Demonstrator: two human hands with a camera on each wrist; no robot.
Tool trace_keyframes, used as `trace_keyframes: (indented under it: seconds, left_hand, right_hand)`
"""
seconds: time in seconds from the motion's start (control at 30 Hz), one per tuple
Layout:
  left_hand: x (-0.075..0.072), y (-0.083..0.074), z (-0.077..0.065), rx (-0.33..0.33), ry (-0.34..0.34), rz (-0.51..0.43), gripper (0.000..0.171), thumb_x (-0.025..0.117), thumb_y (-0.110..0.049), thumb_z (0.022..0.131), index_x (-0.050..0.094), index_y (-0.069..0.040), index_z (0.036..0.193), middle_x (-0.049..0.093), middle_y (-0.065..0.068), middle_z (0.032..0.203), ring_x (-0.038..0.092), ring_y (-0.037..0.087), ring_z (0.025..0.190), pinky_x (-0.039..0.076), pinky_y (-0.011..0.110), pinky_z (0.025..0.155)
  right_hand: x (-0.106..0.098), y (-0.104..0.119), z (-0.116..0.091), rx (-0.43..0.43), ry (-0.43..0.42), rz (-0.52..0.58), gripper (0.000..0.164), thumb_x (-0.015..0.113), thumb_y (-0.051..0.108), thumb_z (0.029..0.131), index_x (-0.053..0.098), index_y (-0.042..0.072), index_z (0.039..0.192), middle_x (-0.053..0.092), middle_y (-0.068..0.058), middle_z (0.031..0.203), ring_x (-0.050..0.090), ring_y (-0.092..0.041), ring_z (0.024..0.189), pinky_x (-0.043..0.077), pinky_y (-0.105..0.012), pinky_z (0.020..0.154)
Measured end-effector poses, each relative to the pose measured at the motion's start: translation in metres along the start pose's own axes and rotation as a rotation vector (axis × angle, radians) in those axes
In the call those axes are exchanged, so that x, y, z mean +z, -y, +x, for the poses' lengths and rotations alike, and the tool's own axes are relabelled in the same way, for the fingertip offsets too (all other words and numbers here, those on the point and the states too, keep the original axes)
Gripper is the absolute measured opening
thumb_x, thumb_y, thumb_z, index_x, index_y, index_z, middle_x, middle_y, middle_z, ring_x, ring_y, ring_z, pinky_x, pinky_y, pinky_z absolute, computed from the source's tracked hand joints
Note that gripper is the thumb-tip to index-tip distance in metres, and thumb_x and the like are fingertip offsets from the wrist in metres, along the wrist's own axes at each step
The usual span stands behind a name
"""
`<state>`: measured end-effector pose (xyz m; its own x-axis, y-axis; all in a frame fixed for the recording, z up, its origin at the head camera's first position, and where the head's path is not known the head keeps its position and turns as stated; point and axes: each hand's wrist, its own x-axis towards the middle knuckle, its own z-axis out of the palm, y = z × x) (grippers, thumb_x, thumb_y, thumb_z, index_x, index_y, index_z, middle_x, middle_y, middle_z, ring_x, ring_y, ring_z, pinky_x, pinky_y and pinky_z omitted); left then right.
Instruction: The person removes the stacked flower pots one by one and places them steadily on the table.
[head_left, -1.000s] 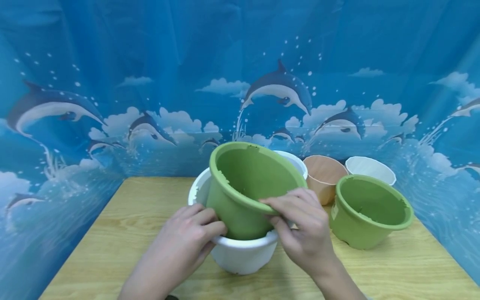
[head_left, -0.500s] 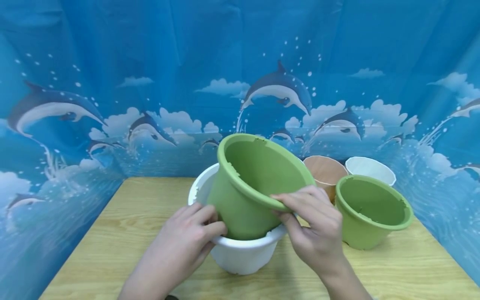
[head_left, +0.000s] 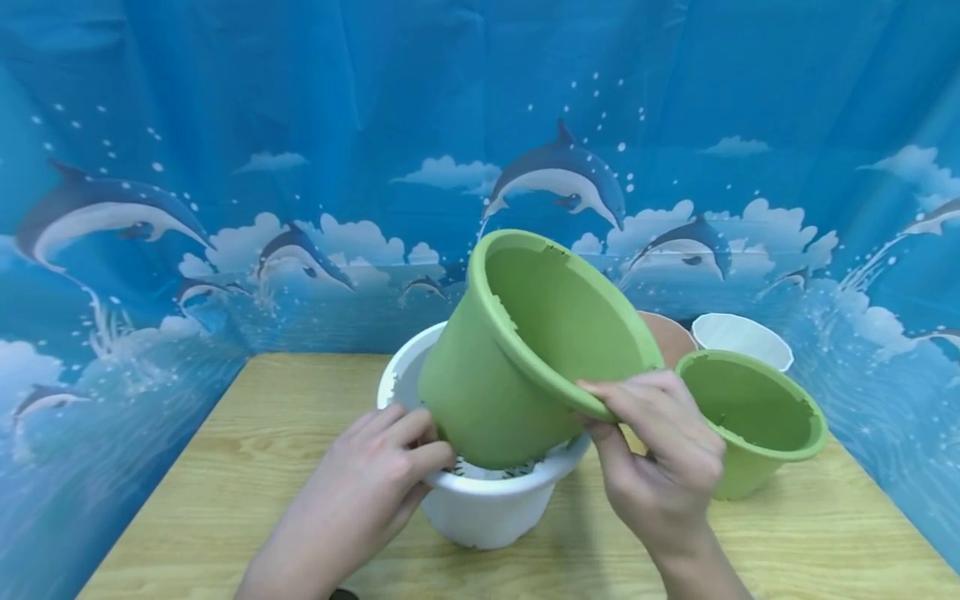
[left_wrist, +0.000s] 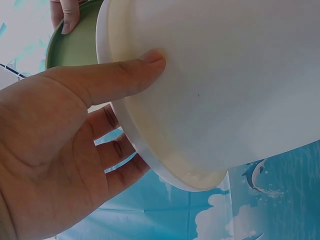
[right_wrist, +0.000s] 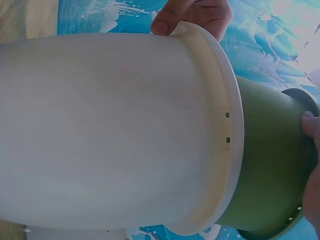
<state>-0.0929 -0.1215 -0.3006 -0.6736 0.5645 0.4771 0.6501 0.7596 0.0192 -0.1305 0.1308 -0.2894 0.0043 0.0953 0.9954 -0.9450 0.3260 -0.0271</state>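
Note:
My left hand [head_left: 375, 467] grips the near left rim of a white plastic flowerpot [head_left: 483, 512] that stands on the table. In the left wrist view the thumb lies on the outer wall of the white pot [left_wrist: 225, 90], with fingers over the rim. A green flowerpot [head_left: 480, 383] leans to the right, its lower end still inside the white pot's mouth. My right hand [head_left: 663, 454] pinches the green pot's near right rim, thumb below. The slotted bottom of the white pot shows under the green one. In the right wrist view green wall [right_wrist: 265, 155] sticks out past the white rim.
Right of my right hand stands a second green pot [head_left: 757, 400]. Behind it are a terracotta-coloured pot [head_left: 670, 336], partly hidden, and a white pot [head_left: 742, 340]. A blue dolphin-print curtain [head_left: 360, 150] surrounds the wooden table [head_left: 285, 417]. A small dark object [head_left: 342, 594] sits at the bottom edge.
My right hand has moved up and right, lifting the green pot partly out of the white one and tilting it further. My left hand has stayed on the white rim.

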Motion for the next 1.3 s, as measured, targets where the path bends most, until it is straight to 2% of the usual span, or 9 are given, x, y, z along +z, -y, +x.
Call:
trace_keyframes:
  seconds: [0.43, 0.8, 1.3]
  left_hand:
    - [0.0, -0.001, 0.0, -0.001, -0.004, 0.001, 0.02, 0.084, -0.019, 0.079, 0.072, -0.029, 0.092, 0.057, -0.013, 0.093, 0.05, 0.008, 0.083, 0.047, 0.03, 0.073]
    - [0.0, 0.0, 0.0, -0.013, 0.009, 0.002, 0.02, 0.085, -0.02, 0.079, 0.071, -0.029, 0.091, 0.057, -0.013, 0.093, 0.05, 0.008, 0.084, 0.047, 0.031, 0.075]
    - [0.002, 0.0, -0.001, -0.003, -0.009, 0.0, 0.02, 0.084, -0.022, 0.078, 0.071, -0.029, 0.091, 0.057, -0.013, 0.092, 0.05, 0.008, 0.084, 0.045, 0.03, 0.073]
  right_hand:
    - [-0.007, 0.0, 0.007, 0.043, -0.117, 0.022, 0.021, 0.083, 0.005, 0.077, 0.072, -0.013, 0.076, 0.071, -0.017, 0.071, 0.059, -0.018, 0.07, 0.047, -0.024, 0.075]
    - [-0.008, 0.004, 0.015, 0.048, -0.293, -0.014, 0.024, 0.087, 0.003, 0.07, 0.07, -0.014, 0.071, 0.071, -0.017, 0.069, 0.062, -0.015, 0.068, 0.047, -0.026, 0.076]
    - [-0.011, 0.005, 0.021, 0.11, -0.409, -0.015, 0.03, 0.089, 0.006, 0.068, 0.069, -0.015, 0.07, 0.072, -0.016, 0.07, 0.058, -0.01, 0.069, 0.045, -0.023, 0.076]
